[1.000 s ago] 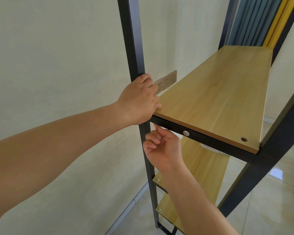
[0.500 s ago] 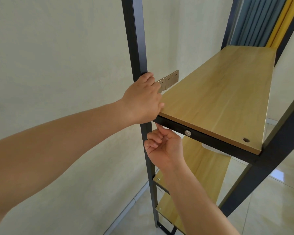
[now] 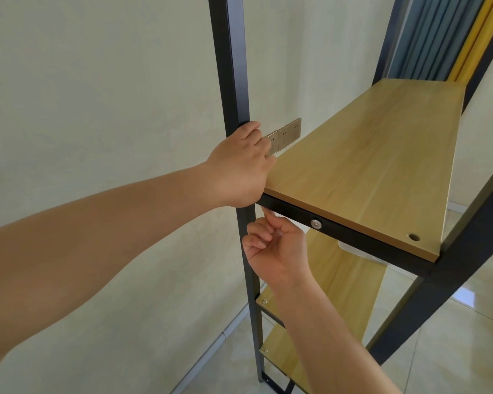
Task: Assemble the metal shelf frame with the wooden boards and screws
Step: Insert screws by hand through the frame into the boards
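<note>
Left hand (image 3: 239, 169) grips the post (image 3: 230, 66) beside the board (image 3: 362, 166). Just below, right hand (image 3: 276, 248), fingers curled, pinches up under the rail (image 3: 350, 237); what it holds is hidden. A screw (image 3: 315, 223) sits right of it.

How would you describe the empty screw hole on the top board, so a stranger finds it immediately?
Start at the top wooden board. Follow its front edge toward the right corner, past the silver screw in the black crossbar beneath. The hole is a small dark circle in the wood, with no screw.

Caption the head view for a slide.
Left hand grips the frame post; right hand reaches under the board.
</note>
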